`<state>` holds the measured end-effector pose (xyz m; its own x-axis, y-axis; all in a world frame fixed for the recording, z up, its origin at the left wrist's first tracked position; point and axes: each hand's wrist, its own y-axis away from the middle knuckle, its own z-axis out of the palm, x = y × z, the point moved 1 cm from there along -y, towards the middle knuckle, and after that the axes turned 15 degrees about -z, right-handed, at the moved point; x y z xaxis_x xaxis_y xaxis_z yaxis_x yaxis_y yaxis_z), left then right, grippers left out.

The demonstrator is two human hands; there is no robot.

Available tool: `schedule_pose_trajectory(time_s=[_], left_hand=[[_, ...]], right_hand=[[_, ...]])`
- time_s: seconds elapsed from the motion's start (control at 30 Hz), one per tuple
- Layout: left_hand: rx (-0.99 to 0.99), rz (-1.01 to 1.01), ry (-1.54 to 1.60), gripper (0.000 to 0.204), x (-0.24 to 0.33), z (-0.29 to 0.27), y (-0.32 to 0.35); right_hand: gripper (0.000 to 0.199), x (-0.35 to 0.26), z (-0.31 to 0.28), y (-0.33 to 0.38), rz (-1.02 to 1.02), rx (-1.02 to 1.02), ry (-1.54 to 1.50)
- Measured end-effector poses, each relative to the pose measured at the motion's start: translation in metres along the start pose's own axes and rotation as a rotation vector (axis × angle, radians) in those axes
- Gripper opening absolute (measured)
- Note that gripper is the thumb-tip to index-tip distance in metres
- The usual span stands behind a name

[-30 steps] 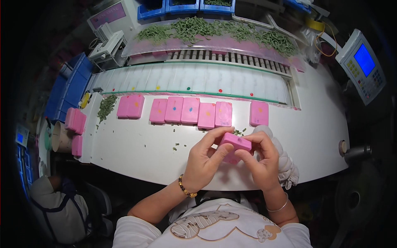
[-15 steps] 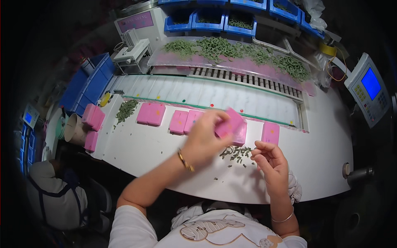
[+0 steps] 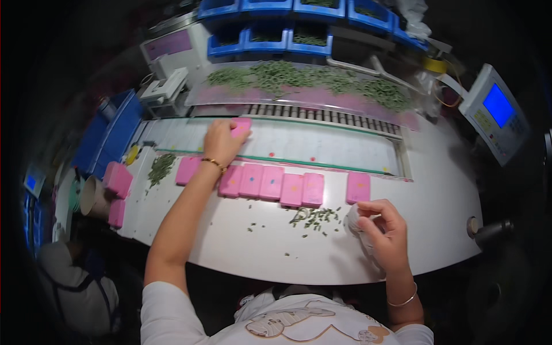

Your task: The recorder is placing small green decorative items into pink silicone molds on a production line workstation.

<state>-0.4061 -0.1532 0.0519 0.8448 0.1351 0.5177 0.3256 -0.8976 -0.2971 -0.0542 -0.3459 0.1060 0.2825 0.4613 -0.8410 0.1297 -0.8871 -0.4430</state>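
My left hand (image 3: 221, 142) is stretched out over the long white conveyor-like strip (image 3: 333, 141), closed around a pink block-like box (image 3: 242, 125). Beyond my right hand stand several more pink boxes along the strip's near edge, among them a lone box (image 3: 358, 188) and a paired one (image 3: 313, 190) with coloured dots on top. My right hand (image 3: 386, 233) hovers over the table with loosely curled fingers, thumb and fingertips apart, nothing visible between them. To its left lies a scatter of small dark green pieces (image 3: 317, 219).
Behind the strip, a clear tray (image 3: 198, 95) carries heaps of green rings (image 3: 282, 75). Blue bins (image 3: 266, 38) hang above. A control panel with a blue screen (image 3: 498, 106) stands at right. More green pieces (image 3: 161, 168) lie at left, near a blue crate (image 3: 118, 126). A person (image 3: 80, 293) sits at lower left.
My left hand has swung left and away from me, carrying a pink box over the strip. Two boxes formerly hidden by it now show in the row. My right hand stays nearly in place.
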Motion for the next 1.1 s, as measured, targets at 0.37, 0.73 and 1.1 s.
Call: schedule_pose_trajectory(time_s=[0.37,0.73,1.1], left_hand=[[-0.456,-0.019,0.008,0.062,-0.064,-0.103,0.033],[-0.616,0.118,-0.159,0.076,-0.074,-0.106,0.029],[-0.581,0.062,-0.072,0.081,-0.066,-0.095,0.046]], right_hand=[[0.034,0.032,-0.099,-0.015,-0.089,-0.057,0.515],[0.029,0.035,-0.151,-0.039,0.001,0.108,0.541],[0.033,0.096,-0.375,-0.1,-0.283,0.469,1.405]])
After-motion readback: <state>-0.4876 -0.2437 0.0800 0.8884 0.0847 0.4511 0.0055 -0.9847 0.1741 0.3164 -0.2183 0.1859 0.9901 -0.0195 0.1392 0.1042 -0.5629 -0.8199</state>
